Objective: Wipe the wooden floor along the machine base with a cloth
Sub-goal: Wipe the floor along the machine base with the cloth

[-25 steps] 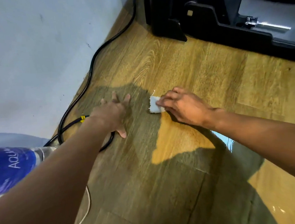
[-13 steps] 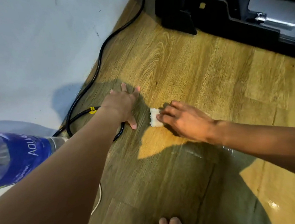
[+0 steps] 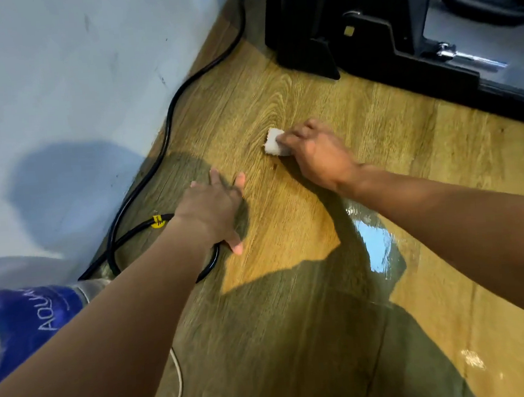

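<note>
Wooden floor (image 3: 390,132) meets a pale wall (image 3: 56,73) at left and one black machine base (image 3: 367,42) at top right, seen from the head camera. Two bare hands are on the boards. The right hand (image 3: 320,156) curls its fingers over a single small white cloth (image 3: 272,142), pressing it to the floor near the base but apart from it. The left hand (image 3: 211,208) lies flat, fingers spread, holding nothing, by a loop of one black cable (image 3: 169,111) bearing one yellow tag (image 3: 158,221). One blue-labelled bottle (image 3: 28,317) lies at lower left, near one thin white cord (image 3: 178,380). One wet patch (image 3: 377,245) shines beneath the right forearm.
</note>
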Tool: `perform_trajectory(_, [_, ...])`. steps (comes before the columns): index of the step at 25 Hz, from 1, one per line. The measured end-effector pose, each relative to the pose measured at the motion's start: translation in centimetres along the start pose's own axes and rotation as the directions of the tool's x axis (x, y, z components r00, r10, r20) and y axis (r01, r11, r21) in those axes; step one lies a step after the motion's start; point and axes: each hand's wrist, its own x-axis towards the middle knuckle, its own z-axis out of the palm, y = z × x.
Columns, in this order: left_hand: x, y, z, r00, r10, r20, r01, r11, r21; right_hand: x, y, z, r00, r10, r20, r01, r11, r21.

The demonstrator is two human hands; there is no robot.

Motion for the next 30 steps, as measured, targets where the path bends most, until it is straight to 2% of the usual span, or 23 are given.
perform_trajectory(3, [0.2,0.2,0.1,1.0,0.007,-0.021,-0.006,0.999,0.039,-1.6,-2.4,0.6,0.958,-0.281,0.05,0.277,0.958,0.072])
perform_trajectory(4, [0.2,0.2,0.2,1.0,0.004,-0.022,-0.003,0.999,0.033,-1.0,-1.6,0.3,0.947,-0.318,0.045,0.314,0.945,0.09])
perform_trajectory(5, [0.3,0.3,0.2,1.0,0.001,-0.023,0.0,1.0,0.023,0.5,-0.3,0.0,0.957,-0.288,0.033,0.284,0.955,0.082])
perform_trajectory(7, [0.3,0.3,0.3,0.999,0.003,-0.037,-0.003,1.0,0.009,4.8,3.2,-0.3,0.999,-0.003,-0.047,0.005,0.999,0.041])
perform_trajectory(8, [0.4,0.2,0.5,0.999,0.007,-0.048,-0.007,1.0,0.009,6.4,4.4,-0.5,0.98,0.188,-0.063,-0.183,0.98,0.073])
perform_trajectory(9, [0.4,0.1,0.6,0.998,0.012,-0.061,-0.011,1.0,0.011,7.4,4.7,-0.1,0.946,0.317,-0.072,-0.309,0.946,0.102])
perform_trajectory(10, [0.4,0.0,0.8,0.997,0.016,-0.072,-0.015,1.0,0.013,7.8,4.0,0.4,0.936,0.345,-0.077,-0.338,0.937,0.09])
perform_trajectory(11, [0.4,0.1,0.9,0.997,0.019,-0.08,-0.018,1.0,0.019,7.7,2.7,1.1,0.955,0.285,-0.08,-0.281,0.958,0.061])
perform_trajectory(13, [0.4,0.2,1.2,0.995,0.02,-0.1,-0.016,0.999,0.041,6.2,1.7,1.7,0.998,0.05,-0.043,-0.047,0.997,0.06])
perform_trajectory(14, [0.5,0.2,1.3,0.993,0.015,-0.115,-0.01,0.999,0.047,6.4,2.6,1.4,1.0,-0.017,-0.012,0.017,0.999,0.043])
perform_trajectory(15, [0.6,0.1,1.3,0.993,0.011,-0.118,-0.006,0.999,0.042,7.4,3.9,1.1,1.0,-0.005,-0.008,0.005,1.0,-0.003])
perform_trajectory(18, [0.7,0.1,1.0,0.997,0.005,-0.071,-0.003,1.0,0.023,10.5,6.5,0.2,0.946,0.322,-0.039,-0.324,0.944,-0.071])
perform_trajectory(19, [0.7,0.1,0.9,0.999,0.002,-0.053,-0.001,1.0,0.02,10.5,5.9,0.3,0.941,0.335,-0.042,-0.338,0.938,-0.072])
perform_trajectory(20, [0.6,0.1,0.8,0.999,0.0,-0.039,0.0,1.0,0.004,9.6,4.2,0.3,0.957,0.289,-0.019,-0.29,0.956,-0.042])
perform_trajectory(22, [0.5,-0.1,0.8,0.999,-0.005,-0.032,0.004,0.999,-0.043,5.6,0.4,0.9,0.995,0.096,0.029,-0.097,0.995,0.036])
perform_trajectory(24, [0.3,-0.2,0.9,0.999,-0.018,-0.04,0.015,0.996,-0.084,-0.3,-2.8,0.6,0.996,-0.08,0.042,0.077,0.995,0.068])
perform_trajectory(28, [0.2,0.0,0.8,0.998,-0.053,-0.032,0.049,0.992,-0.112,-9.4,-7.5,0.0,0.938,-0.342,0.052,0.337,0.937,0.091])
perform_trajectory(29, [0.3,0.1,0.8,0.998,-0.055,-0.026,0.052,0.993,-0.102,-11.2,-8.1,-0.1,0.922,-0.381,0.073,0.377,0.924,0.063])
perform_trajectory(30, [0.3,0.3,0.7,0.998,-0.056,-0.022,0.054,0.995,-0.088,-12.5,-9.1,-0.6,0.894,-0.431,0.122,0.42,0.901,0.106])
